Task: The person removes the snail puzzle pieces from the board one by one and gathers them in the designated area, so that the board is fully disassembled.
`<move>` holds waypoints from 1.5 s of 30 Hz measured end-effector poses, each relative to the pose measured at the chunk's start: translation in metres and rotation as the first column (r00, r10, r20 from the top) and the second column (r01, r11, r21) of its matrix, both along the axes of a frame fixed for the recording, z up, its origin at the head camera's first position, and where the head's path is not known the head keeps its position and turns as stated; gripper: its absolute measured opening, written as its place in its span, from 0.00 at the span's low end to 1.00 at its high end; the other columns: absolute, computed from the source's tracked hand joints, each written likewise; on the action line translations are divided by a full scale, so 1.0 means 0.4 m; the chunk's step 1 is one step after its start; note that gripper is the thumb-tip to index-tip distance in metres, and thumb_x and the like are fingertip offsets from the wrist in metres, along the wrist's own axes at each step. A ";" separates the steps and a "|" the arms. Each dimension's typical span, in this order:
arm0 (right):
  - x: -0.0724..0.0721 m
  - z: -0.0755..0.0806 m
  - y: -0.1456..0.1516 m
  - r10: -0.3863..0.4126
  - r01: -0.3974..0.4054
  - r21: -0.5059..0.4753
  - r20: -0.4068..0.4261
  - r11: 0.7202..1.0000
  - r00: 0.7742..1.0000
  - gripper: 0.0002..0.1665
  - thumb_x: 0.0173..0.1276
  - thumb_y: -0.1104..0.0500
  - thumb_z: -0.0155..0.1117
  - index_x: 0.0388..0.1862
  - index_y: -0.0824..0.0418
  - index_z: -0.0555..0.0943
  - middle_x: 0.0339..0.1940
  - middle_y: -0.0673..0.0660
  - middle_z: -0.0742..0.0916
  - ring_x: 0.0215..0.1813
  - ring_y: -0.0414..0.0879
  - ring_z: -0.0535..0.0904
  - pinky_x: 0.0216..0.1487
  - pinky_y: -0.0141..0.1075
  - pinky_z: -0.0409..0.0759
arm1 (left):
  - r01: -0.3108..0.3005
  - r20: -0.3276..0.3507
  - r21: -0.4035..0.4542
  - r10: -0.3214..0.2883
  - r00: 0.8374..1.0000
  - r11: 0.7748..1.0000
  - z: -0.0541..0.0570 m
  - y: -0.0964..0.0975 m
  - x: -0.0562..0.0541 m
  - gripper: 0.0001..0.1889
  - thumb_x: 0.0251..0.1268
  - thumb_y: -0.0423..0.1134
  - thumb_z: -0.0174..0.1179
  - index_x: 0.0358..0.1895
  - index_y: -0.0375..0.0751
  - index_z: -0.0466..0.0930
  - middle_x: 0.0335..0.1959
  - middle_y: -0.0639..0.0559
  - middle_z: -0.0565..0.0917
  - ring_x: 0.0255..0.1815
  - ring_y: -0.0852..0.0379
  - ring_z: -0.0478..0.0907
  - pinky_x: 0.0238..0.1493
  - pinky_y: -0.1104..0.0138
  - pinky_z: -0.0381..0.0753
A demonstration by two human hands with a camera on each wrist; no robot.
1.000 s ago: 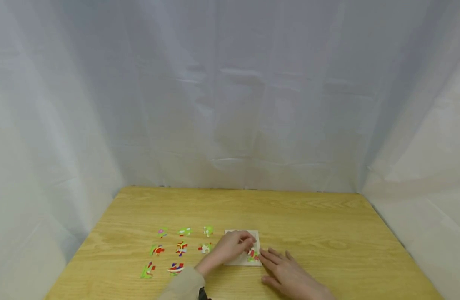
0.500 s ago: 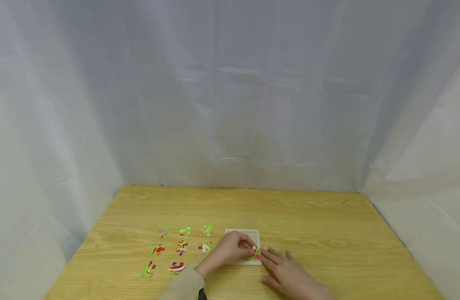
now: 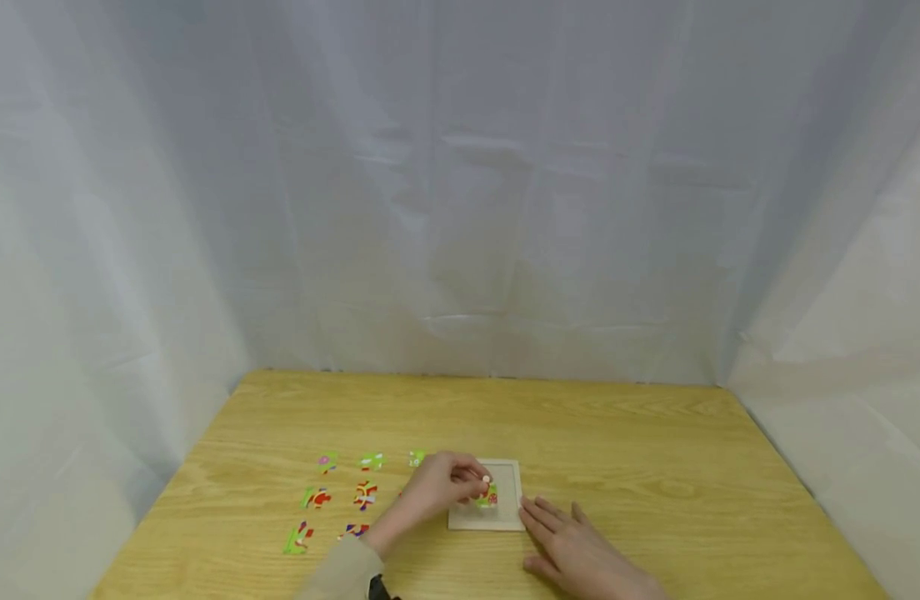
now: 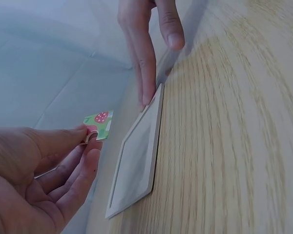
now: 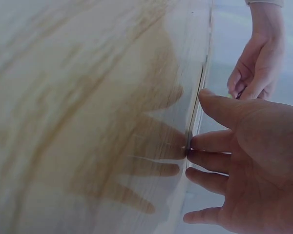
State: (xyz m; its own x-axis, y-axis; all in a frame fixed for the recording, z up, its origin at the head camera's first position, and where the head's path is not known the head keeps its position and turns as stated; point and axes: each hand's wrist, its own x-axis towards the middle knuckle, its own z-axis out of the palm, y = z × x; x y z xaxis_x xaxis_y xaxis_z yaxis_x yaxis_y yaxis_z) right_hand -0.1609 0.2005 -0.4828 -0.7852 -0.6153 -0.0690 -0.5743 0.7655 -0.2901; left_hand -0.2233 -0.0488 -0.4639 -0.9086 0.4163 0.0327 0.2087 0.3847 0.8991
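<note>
My left hand (image 3: 439, 490) pinches a puzzle piece (image 3: 490, 497) between thumb and fingers. In the left wrist view the puzzle piece (image 4: 101, 122) shows a red spotted mushroom on green and is held up off the puzzle tray. That shallow, pale wooden puzzle tray (image 3: 484, 525) lies flat beneath it, its plain inside showing. At the tray's right edge, my right hand (image 3: 576, 546) lies with fingers straight, fingertips against the rim. The right wrist view shows the right hand (image 5: 271, 156) with its fingers spread, and the left hand (image 5: 263, 68) beyond.
Left of the tray, several loose puzzle pieces lie in rough rows, among them a red-and-yellow piece (image 3: 366, 496) and a green corner piece (image 3: 298, 538). My left forearm partly covers the nearest ones. White sheeting (image 3: 460, 208) hangs behind the wooden table (image 3: 655, 442).
The mushroom piece was at the tray's lower right corner; my left hand has lifted it and carried it left. The right hand has stayed at the tray's edge.
</note>
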 end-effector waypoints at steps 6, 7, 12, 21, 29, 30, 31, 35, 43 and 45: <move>-0.002 0.000 0.003 0.001 -0.001 0.000 -0.007 1.000 1.000 0.39 0.78 0.40 0.54 0.76 0.64 0.67 0.77 0.59 0.71 0.77 0.58 0.65 0.67 0.71 0.65 | -0.002 0.008 0.023 0.002 1.000 1.000 0.005 -0.044 0.000 0.05 0.66 0.32 0.67 0.41 0.34 0.86 0.32 0.48 0.88 0.32 0.54 0.86 0.35 0.62 0.88; -0.003 0.000 0.004 0.004 -0.004 0.002 -0.013 1.000 1.000 0.40 0.78 0.39 0.54 0.76 0.64 0.67 0.77 0.59 0.71 0.77 0.58 0.65 0.66 0.71 0.65 | -0.005 0.011 0.024 0.005 1.000 1.000 0.005 -0.050 0.000 0.05 0.66 0.32 0.67 0.41 0.34 0.86 0.32 0.48 0.88 0.32 0.55 0.86 0.35 0.62 0.88; -0.007 0.000 0.007 0.014 -0.014 0.010 -0.020 1.000 1.000 0.40 0.77 0.38 0.53 0.76 0.64 0.68 0.77 0.59 0.71 0.77 0.58 0.65 0.65 0.71 0.66 | -0.024 0.023 0.025 0.024 0.999 0.999 0.012 -0.087 0.002 0.06 0.67 0.32 0.66 0.43 0.34 0.86 0.33 0.47 0.89 0.33 0.55 0.87 0.36 0.58 0.89; -0.007 -0.005 0.011 0.023 -0.023 0.003 -0.019 1.000 1.000 0.40 0.78 0.38 0.53 0.76 0.65 0.67 0.77 0.60 0.71 0.77 0.58 0.65 0.66 0.71 0.66 | -0.048 0.002 0.000 0.048 0.999 0.999 0.017 -0.156 0.009 0.09 0.67 0.34 0.66 0.47 0.32 0.85 0.33 0.46 0.89 0.32 0.47 0.86 0.32 0.59 0.86; -0.008 -0.009 0.011 0.021 -0.021 -0.004 -0.033 1.000 0.999 0.40 0.78 0.38 0.53 0.76 0.64 0.67 0.77 0.60 0.71 0.77 0.58 0.65 0.66 0.70 0.66 | -0.070 0.052 0.003 0.070 0.996 0.998 0.021 -0.206 0.021 0.11 0.68 0.35 0.66 0.48 0.30 0.84 0.35 0.44 0.89 0.34 0.47 0.87 0.36 0.59 0.88; -0.007 -0.009 0.011 0.021 -0.022 -0.006 -0.035 1.000 0.999 0.40 0.78 0.39 0.53 0.76 0.65 0.67 0.77 0.60 0.71 0.77 0.58 0.65 0.67 0.70 0.66 | -0.069 0.043 -0.009 0.070 0.997 0.998 0.021 -0.210 0.023 0.11 0.68 0.35 0.66 0.47 0.31 0.84 0.34 0.44 0.89 0.33 0.48 0.87 0.35 0.59 0.87; -0.007 -0.009 0.011 0.022 -0.022 -0.006 -0.037 1.000 0.999 0.40 0.78 0.39 0.53 0.76 0.65 0.67 0.77 0.60 0.71 0.77 0.58 0.65 0.67 0.70 0.65 | -0.069 0.035 -0.022 0.070 0.997 0.997 0.021 -0.213 0.026 0.10 0.68 0.35 0.66 0.47 0.32 0.84 0.33 0.45 0.89 0.32 0.49 0.86 0.34 0.61 0.86; -0.006 -0.008 0.011 0.022 -0.022 -0.009 -0.041 1.000 0.999 0.40 0.78 0.39 0.53 0.76 0.65 0.67 0.77 0.60 0.71 0.77 0.58 0.65 0.67 0.70 0.65 | -0.037 0.015 -0.062 0.038 0.999 0.997 0.013 -0.219 0.043 0.08 0.67 0.34 0.67 0.44 0.33 0.85 0.31 0.46 0.88 0.30 0.51 0.85 0.30 0.64 0.84; -0.004 -0.005 0.010 0.023 -0.024 -0.026 -0.028 0.999 0.999 0.40 0.78 0.39 0.53 0.76 0.65 0.67 0.77 0.60 0.71 0.77 0.59 0.65 0.66 0.71 0.64 | 0.002 0.020 -0.112 0.000 1.000 0.994 -0.021 -0.219 0.059 0.05 0.63 0.30 0.69 0.39 0.35 0.85 0.27 0.48 0.87 0.25 0.55 0.83 0.24 0.69 0.82; -0.005 -0.004 0.011 0.023 -0.024 -0.032 -0.028 0.999 0.999 0.40 0.78 0.40 0.53 0.76 0.66 0.67 0.77 0.61 0.71 0.76 0.59 0.65 0.66 0.72 0.64 | -0.004 -0.007 -0.142 0.004 1.000 0.990 -0.022 -0.219 0.062 0.05 0.61 0.30 0.70 0.39 0.36 0.86 0.27 0.50 0.87 0.25 0.58 0.82 0.25 0.71 0.81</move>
